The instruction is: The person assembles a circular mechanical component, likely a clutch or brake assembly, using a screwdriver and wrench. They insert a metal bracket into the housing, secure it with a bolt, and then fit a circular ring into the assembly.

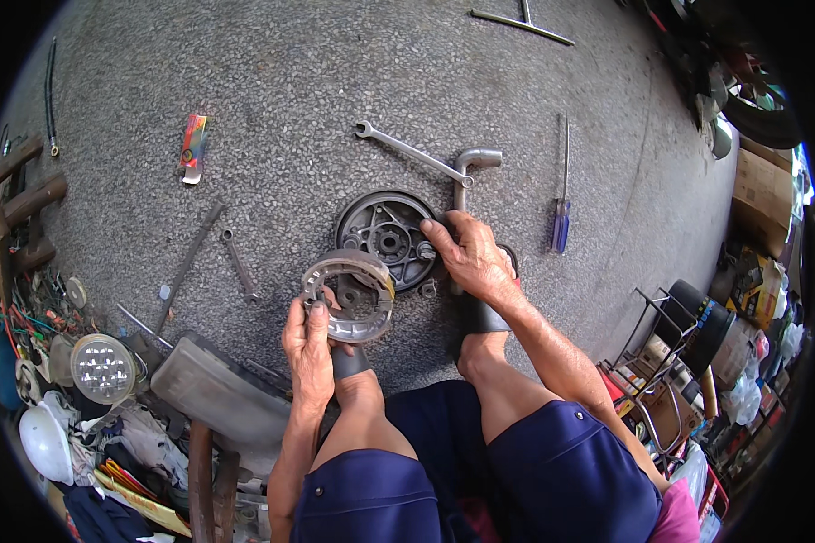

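My left hand point(311, 348) grips a ring-shaped pair of brake shoes point(378, 324) by its left side, thumb on top, above my left foot. Just beyond lies a round grey metal brake backing plate point(364, 210) with a spoked pattern and a central hole, flat on the floor. On the right edge of that plate is my right hand point(475, 261), its thumb over the rim and the other fingers curled and partly hidden. Beside those fingers rises a bent metal pipe handle point(463, 172). A combination wrench point(414, 154) lies with its ring end by the pipe.
Around on the speckled floor lie a blue-handled screwdriver point(561, 217), a small coloured box point(193, 147), a short wrench point(237, 262), a thin bar point(190, 256) and a T-handle tool point(522, 25). Clutter with a round lamp point(104, 369) fills the left; a wire rack point(647, 371) stands right.
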`<state>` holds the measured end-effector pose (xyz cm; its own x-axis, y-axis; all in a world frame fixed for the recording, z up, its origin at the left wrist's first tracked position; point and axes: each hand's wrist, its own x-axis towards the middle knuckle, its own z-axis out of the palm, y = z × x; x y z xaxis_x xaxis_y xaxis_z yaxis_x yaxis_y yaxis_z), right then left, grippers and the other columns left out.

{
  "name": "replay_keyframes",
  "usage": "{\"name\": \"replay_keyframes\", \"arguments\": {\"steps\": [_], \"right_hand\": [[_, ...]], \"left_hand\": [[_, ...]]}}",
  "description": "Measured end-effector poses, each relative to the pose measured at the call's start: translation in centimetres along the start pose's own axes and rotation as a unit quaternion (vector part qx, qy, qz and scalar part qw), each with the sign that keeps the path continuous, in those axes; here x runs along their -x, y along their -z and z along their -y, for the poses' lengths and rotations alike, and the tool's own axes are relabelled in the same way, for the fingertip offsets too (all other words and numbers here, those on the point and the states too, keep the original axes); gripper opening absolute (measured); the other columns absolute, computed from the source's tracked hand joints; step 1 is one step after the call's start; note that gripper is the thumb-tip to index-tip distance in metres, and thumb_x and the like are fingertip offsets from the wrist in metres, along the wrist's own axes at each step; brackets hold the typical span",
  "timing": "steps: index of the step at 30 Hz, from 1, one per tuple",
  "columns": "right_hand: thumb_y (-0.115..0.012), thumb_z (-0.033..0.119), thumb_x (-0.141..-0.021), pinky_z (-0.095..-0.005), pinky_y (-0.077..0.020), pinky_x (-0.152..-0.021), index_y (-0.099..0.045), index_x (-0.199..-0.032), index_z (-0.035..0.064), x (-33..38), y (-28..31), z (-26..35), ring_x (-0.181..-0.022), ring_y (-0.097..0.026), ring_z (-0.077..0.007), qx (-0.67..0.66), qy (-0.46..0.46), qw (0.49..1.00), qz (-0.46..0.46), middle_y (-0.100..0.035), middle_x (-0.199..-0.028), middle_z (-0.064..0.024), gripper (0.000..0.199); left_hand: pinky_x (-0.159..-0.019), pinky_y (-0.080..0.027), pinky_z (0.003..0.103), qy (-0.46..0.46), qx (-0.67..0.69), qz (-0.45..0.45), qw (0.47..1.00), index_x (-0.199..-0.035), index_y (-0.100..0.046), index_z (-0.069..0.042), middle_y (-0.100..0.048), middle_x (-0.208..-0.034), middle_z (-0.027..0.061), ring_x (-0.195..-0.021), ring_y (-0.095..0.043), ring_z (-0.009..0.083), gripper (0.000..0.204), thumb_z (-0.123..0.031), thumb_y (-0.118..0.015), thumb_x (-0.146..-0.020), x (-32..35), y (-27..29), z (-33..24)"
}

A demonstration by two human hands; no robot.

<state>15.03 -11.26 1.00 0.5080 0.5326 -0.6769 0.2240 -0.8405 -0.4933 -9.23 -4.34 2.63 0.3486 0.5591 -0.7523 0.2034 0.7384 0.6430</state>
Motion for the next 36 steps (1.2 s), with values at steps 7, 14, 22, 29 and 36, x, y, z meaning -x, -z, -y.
{"name": "replay_keyframes", "arguments": {"steps": [7, 14, 22, 29, 36], "right_hand": [[-0.056, 0.040, -0.100, -0.0515, -0.0489, -0.079, -0.065, -0.096, -0.0032, 1.2, 0.6, -0.7, -0.090, -0.065, -0.0442, -0.018, 0.019, 0.999, -0.024, -0.066, -0.091, -0.0275, 0.044], [-0.058, 0.028, -0.095, -0.0515, -0.0507, -0.078, -0.063, -0.097, 0.0013, 3.5, 1.4, -1.6, -0.089, -0.067, -0.0415, 0.073, 0.008, 0.997, 0.034, -0.070, -0.091, -0.0229, 0.027], [-0.063, 0.028, -0.088, -0.0502, -0.0531, -0.073, -0.058, -0.086, 0.0017, 3.6, 1.4, -2.0, -0.076, -0.068, -0.0420, 0.224, 0.135, 0.965, 0.013, -0.068, -0.080, -0.0199, 0.027], [-0.061, 0.045, -0.095, -0.0470, -0.0538, -0.074, -0.066, -0.110, -0.0028, 2.4, 4.0, 4.5, -0.081, -0.071, -0.0379, -0.040, 0.114, 0.984, 0.131, -0.069, -0.079, -0.0239, 0.050], [-0.063, 0.050, -0.093, -0.0502, -0.0510, -0.067, -0.065, -0.090, 0.0000, 2.5, 0.2, 5.2, -0.072, -0.067, -0.0429, 0.030, 0.147, 0.979, 0.139, -0.065, -0.067, -0.0220, 0.050]], "left_hand": [[-0.051, -0.048, 0.022, -0.003, 0.034, 0.005, 0.999, -0.116, -0.057, -0.004, -0.063, -0.092, 0.0034, -0.063, -0.060, 0.0082, 0.028, -0.029, -0.050, -0.107, -0.2, 0.7, 0.7], [-0.050, -0.049, 0.025, 0.036, 0.106, -0.020, 0.994, -0.121, -0.054, -0.005, -0.066, -0.099, 0.0070, -0.067, -0.065, 0.0126, 0.029, -0.030, -0.050, -0.107, -0.2, 1.0, 1.0], [-0.052, -0.048, 0.024, 0.025, 0.083, -0.012, 0.996, -0.121, -0.054, -0.005, -0.066, -0.098, 0.0067, -0.069, -0.065, 0.0122, 0.031, -0.032, -0.050, -0.107, 0.1, 0.9, 0.1], [-0.079, -0.045, 0.037, -0.159, -0.332, 0.047, 0.929, -0.116, -0.057, -0.001, -0.053, -0.108, 0.0113, -0.093, -0.051, 0.0225, 0.031, -0.029, -0.049, -0.106, 0.2, -1.7, -0.8], [-0.091, -0.037, 0.044, -0.213, -0.345, -0.037, 0.913, -0.101, -0.055, 0.000, -0.053, -0.098, 0.0164, -0.094, -0.049, 0.0325, 0.028, -0.027, -0.048, -0.104, -0.2, -2.7, -0.1]]}}
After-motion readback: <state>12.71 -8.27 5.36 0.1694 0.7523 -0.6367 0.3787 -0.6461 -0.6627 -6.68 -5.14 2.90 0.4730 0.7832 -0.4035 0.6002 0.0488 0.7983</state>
